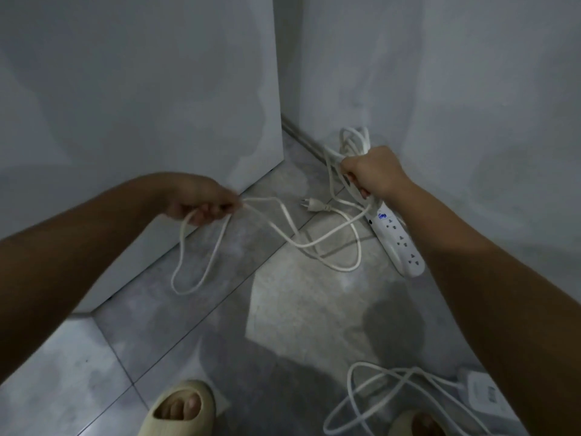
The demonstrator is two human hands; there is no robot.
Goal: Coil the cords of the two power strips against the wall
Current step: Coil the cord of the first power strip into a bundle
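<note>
A white power strip leans against the right wall, its upper end and several loops of its white cord gripped in my right hand. The cord runs left across the floor to my left hand, which pinches it; a long loop hangs below that hand. The cord's plug lies on the tiles between my hands. A second power strip lies at the bottom right, partly hidden by my right forearm, with its loose white cord sprawled on the floor.
A grey cabinet panel stands on the left and meets the grey wall at a corner. The floor is grey tile. My feet in beige slippers stand at the bottom edge.
</note>
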